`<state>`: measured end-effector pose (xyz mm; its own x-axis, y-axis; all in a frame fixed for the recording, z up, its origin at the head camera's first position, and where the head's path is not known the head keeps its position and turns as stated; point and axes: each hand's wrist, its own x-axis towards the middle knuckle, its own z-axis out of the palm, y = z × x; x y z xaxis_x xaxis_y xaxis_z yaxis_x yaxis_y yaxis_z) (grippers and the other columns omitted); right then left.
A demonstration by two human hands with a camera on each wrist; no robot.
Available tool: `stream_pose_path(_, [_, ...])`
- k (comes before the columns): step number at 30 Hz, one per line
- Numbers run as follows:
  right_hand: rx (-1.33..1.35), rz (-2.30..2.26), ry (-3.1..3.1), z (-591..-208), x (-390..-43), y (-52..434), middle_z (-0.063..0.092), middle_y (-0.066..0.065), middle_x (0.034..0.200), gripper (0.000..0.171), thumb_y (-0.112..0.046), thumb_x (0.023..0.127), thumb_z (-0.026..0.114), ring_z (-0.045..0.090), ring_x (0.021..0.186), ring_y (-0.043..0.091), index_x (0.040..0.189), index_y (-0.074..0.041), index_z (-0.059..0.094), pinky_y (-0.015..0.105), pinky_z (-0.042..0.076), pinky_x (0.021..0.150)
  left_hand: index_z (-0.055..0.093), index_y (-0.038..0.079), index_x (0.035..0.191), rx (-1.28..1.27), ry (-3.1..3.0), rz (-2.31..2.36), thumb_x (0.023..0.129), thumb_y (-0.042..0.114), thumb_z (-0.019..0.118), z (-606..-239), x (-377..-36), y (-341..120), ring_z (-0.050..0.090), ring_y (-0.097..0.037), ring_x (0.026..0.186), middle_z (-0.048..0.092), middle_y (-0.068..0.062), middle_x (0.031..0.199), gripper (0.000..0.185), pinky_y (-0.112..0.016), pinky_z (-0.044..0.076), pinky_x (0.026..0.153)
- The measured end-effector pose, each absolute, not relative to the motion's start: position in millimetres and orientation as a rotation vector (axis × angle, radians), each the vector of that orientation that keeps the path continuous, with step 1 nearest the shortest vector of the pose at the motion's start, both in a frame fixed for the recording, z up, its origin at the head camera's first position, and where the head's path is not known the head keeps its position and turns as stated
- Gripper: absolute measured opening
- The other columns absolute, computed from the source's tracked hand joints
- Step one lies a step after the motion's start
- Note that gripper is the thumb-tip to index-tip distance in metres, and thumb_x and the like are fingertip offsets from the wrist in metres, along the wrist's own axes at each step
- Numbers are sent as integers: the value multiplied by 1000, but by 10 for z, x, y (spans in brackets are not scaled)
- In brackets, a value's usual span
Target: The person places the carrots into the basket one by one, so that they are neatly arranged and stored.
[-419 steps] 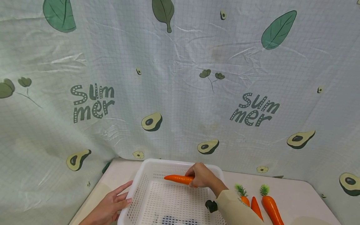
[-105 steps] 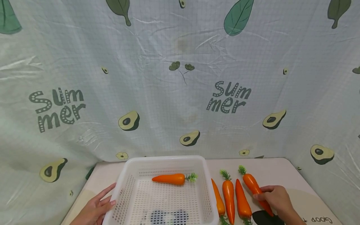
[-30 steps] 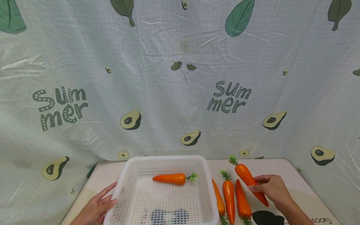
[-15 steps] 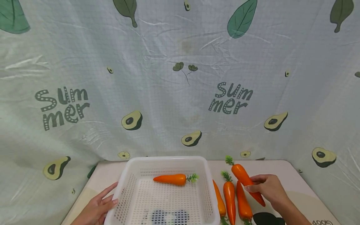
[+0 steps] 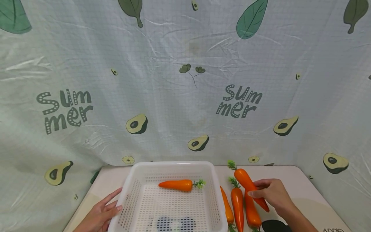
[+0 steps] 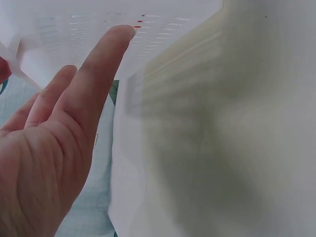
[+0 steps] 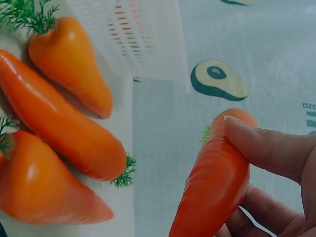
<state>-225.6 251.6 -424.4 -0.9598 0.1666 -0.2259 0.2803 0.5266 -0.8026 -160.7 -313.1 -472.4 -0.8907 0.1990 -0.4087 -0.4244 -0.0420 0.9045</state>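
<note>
My right hand (image 5: 271, 195) pinches an orange carrot (image 5: 246, 180) with a green leafy top, thumb on one side and fingers on the other. The carrot slants, top pointing away and to the left, and overlaps another carrot (image 5: 251, 211) in the head view. Close up in the right wrist view, the thumb presses on the held carrot (image 7: 215, 182). A white perforated plastic basket (image 5: 176, 163) stands left of it, one carrot (image 5: 176, 185) lying across its far part. At the basket's left side my left hand (image 5: 101, 211) rests with extended fingers, its index fingertip (image 6: 123, 32) against the wall.
Between basket and right hand lie a carrot (image 5: 237, 206) with its leaves away from me and a partly hidden carrot (image 5: 227, 207) along the basket wall. A printed curtain (image 5: 174, 96) closes off the back of the pale table (image 5: 290, 174).
Over the last second my right hand has moved left with the carrot. Earlier it held a carrot inside the basket, where one now lies released. The left hand stays at the basket.
</note>
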Motion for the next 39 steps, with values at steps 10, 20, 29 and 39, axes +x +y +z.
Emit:
stream_pose_path(10, [347, -1456, 2637, -4231, -2269, 2423, 74, 12, 99, 55, -16, 65, 90, 65, 84, 19, 111, 6, 69, 36, 60, 73, 0, 18, 159, -253, 1855, 1961, 97, 27, 63, -4682, -1598, -3102, 68, -31, 108, 56, -13, 144, 90, -61, 55, 89])
stream_pose_path(20, [323, -1452, 2639, -4204, -2305, 2338, 74, 11, 98, 50, -12, 67, 88, 65, 83, 19, 110, 5, 70, 36, 61, 73, 0, 15, 159, -229, 1852, 1968, 96, 26, 64, -4681, -1588, -3109, 68, -29, 108, 60, -8, 139, 91, -59, 55, 91])
stream_pose_path(29, [271, -1467, 2643, -4172, -2343, 2246, 74, 9, 93, 46, -10, 67, 87, 64, 77, 19, 107, 3, 71, 33, 57, 64, 3, 19, 159, -304, 1906, 1949, 95, 29, 65, -4669, -1611, -3062, 68, -29, 107, 51, -18, 147, 89, -60, 56, 88])
stream_pose_path(39, [207, -1477, 2655, -4153, -2367, 2114, 74, 7, 91, 43, -11, 65, 88, 63, 79, 19, 104, 1, 73, 34, 57, 68, 4, 18, 159, -306, 1920, 1937, 95, 28, 66, -4674, -1610, -3059, 68, -29, 106, 49, -20, 149, 90, -59, 56, 88])
